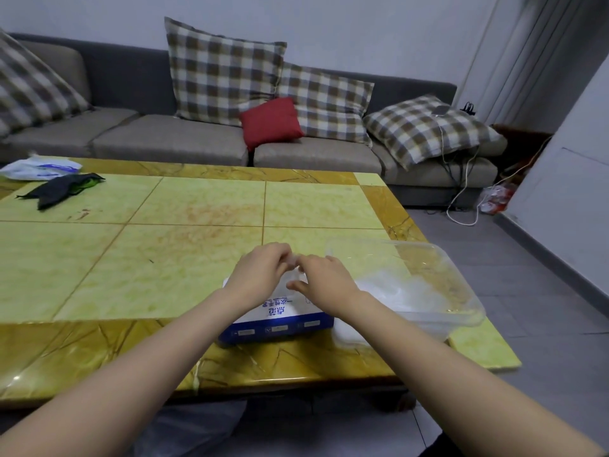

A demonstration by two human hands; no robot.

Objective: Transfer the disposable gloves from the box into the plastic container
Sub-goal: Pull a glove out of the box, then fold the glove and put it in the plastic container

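Observation:
A blue and white glove box (280,321) lies on the table near its front edge. Both hands hover over the box top. My left hand (260,272) and my right hand (324,280) pinch a thin clear disposable glove (295,273) between their fingertips, just above the box. To the right stands a clear plastic container (428,258); several crumpled clear gloves (392,293) lie inside it. Most of the box top is hidden by my hands.
The yellow-green tiled table (164,258) has a brown border. A dark cloth (62,189) and a white plastic bag (39,168) lie at its far left. A grey sofa (164,136) with checked cushions stands behind. Grey floor (527,258) lies to the right.

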